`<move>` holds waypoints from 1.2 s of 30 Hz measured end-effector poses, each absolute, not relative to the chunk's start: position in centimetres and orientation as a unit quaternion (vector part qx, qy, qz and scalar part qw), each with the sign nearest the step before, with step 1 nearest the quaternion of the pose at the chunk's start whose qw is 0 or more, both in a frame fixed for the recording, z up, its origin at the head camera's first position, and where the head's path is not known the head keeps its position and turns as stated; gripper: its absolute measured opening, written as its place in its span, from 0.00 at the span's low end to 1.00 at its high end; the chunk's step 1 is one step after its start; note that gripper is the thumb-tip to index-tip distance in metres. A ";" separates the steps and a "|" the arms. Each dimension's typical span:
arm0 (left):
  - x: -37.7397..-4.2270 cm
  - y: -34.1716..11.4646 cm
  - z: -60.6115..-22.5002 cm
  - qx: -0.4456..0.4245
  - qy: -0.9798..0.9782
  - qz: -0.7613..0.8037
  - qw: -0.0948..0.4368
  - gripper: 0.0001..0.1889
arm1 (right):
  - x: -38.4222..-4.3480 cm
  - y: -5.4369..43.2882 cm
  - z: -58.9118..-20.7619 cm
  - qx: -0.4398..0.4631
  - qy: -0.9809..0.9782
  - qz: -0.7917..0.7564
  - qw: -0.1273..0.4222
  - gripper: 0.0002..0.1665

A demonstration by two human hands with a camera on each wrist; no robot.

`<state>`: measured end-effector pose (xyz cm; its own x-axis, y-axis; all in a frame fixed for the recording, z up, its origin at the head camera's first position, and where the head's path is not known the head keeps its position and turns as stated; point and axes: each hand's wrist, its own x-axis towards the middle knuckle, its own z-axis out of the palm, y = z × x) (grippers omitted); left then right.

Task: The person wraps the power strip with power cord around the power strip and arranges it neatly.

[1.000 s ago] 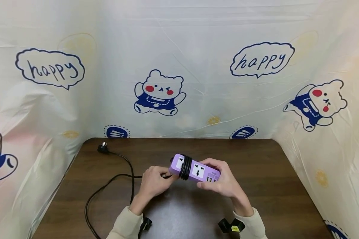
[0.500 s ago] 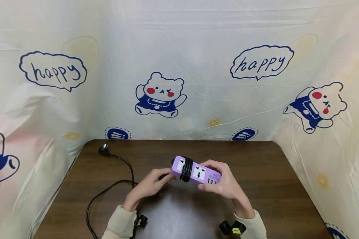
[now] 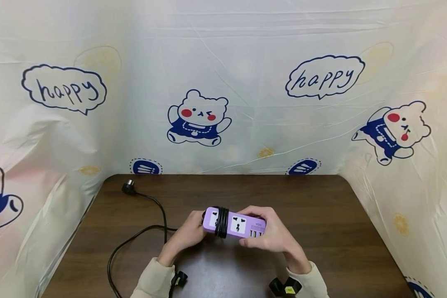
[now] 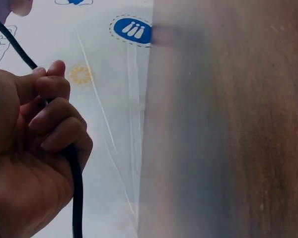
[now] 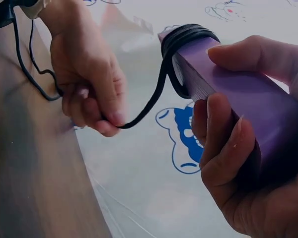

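Observation:
A purple power strip (image 3: 248, 225) with white sockets and USB ports is held up over the table. Black cord is wound in several turns (image 3: 221, 222) around its left half. My right hand (image 3: 270, 231) grips the strip's right end, thumb in front and fingers behind. In the right wrist view, a length of power cord (image 5: 148, 106) runs from the coil down to my left hand (image 5: 89, 84). My left hand pinches that cord between thumb and forefinger, with the other fingers curled round it, as the left wrist view also shows.
The cord's loose part (image 3: 109, 256) loops over the left side of the brown table (image 3: 320, 231). Its black plug (image 3: 128, 187) lies near the far left corner. Printed curtains (image 3: 253, 124) stand behind and at both sides. Each wrist carries a small black camera (image 3: 284, 286).
The power strip and right hand have come down, nearer me, and slightly left. The left hand first drew back to the left, then returned toward the strip's left end, holding the cord.

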<state>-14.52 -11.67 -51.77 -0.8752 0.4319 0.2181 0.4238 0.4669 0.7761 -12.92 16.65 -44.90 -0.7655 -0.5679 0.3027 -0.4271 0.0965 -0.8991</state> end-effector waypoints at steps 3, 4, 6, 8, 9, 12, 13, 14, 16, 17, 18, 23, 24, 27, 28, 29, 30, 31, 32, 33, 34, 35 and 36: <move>-14.4 -11.5 -51.5 0.247 0.856 0.453 -0.008 0.14 | -12.9 16.5 -45.0 -0.347 0.738 -0.574 0.068 0.31; -14.3 -11.5 -51.3 0.237 0.861 0.449 -0.007 0.14 | -12.9 16.5 -45.1 -0.350 0.739 -0.572 0.069 0.31; -14.2 -11.4 -51.0 0.216 0.876 0.432 -0.006 0.14 | -12.9 16.6 -45.2 -0.353 0.739 -0.570 0.073 0.31; -14.1 -11.3 -50.8 0.188 0.891 0.414 -0.007 0.14 | -12.9 16.6 -45.3 -0.354 0.740 -0.567 0.076 0.31; -14.0 -11.2 -50.7 0.171 0.900 0.401 -0.014 0.14 | -12.8 16.6 -45.4 -0.355 0.740 -0.565 0.078 0.30; -14.0 -11.1 -50.5 0.130 0.917 0.376 -0.038 0.11 | -12.8 16.6 -45.4 -0.359 0.741 -0.562 0.082 0.30; -14.0 -11.1 -50.4 0.120 0.919 0.374 -0.046 0.10 | -12.8 16.5 -45.4 -0.361 0.741 -0.561 0.083 0.30; -14.0 -11.2 -50.3 0.111 0.920 0.372 -0.054 0.08 | -12.8 16.5 -45.3 -0.362 0.740 -0.560 0.084 0.30; -14.3 -11.4 -49.9 0.111 0.917 0.378 -0.059 0.08 | -12.7 16.5 -45.3 -0.365 0.740 -0.559 0.085 0.30; -14.4 -11.5 -49.6 0.115 0.915 0.382 -0.058 0.09 | -12.6 16.5 -45.2 -0.366 0.739 -0.559 0.085 0.30; -14.6 -11.6 -49.3 0.120 0.913 0.386 -0.056 0.10 | -12.6 16.4 -45.2 -0.366 0.739 -0.559 0.086 0.29; -15.4 -12.3 -47.7 0.163 0.907 0.385 -0.041 0.11 | -12.5 16.1 -45.2 -0.368 0.743 -0.552 0.091 0.30; -15.5 -12.4 -47.3 0.170 0.907 0.384 -0.039 0.11 | -12.5 16.0 -45.1 -0.368 0.745 -0.549 0.092 0.30; -15.9 -12.8 -46.2 0.185 0.903 0.386 -0.034 0.10 | -12.6 15.8 -45.1 -0.362 0.752 -0.542 0.094 0.30; -16.0 -12.9 -45.7 0.189 0.902 0.387 -0.033 0.10 | -12.6 15.7 -45.1 -0.361 0.754 -0.539 0.097 0.30; -16.0 -13.0 -45.3 0.194 0.901 0.387 -0.031 0.10 | -12.6 15.6 -45.1 -0.361 0.758 -0.535 0.099 0.30; -16.1 -13.1 -44.9 0.199 0.901 0.384 -0.031 0.10 | -12.6 15.6 -45.0 -0.360 0.762 -0.529 0.100 0.30; -16.2 -13.1 -44.5 0.205 0.901 0.381 -0.031 0.10 | -12.6 15.5 -45.0 -0.359 0.766 -0.524 0.102 0.30; -16.2 -13.2 -44.1 0.210 0.901 0.379 -0.031 0.10 | -12.5 15.4 -44.9 -0.358 0.771 -0.517 0.102 0.30; -16.3 -13.2 -43.7 0.215 0.901 0.375 -0.033 0.09 | -12.5 15.3 -44.9 -0.359 0.775 -0.510 0.100 0.30; -16.3 -13.2 -43.4 0.218 0.902 0.370 -0.035 0.09 | -12.5 15.2 -44.8 -0.361 0.780 -0.503 0.095 0.30; -16.2 -13.2 -43.1 0.220 0.903 0.366 -0.037 0.09 | -12.5 15.1 -44.8 -0.361 0.784 -0.496 0.089 0.30; -16.2 -13.2 -42.9 0.219 0.905 0.363 -0.040 0.09 | -12.4 15.1 -44.7 -0.361 0.788 -0.491 0.083 0.31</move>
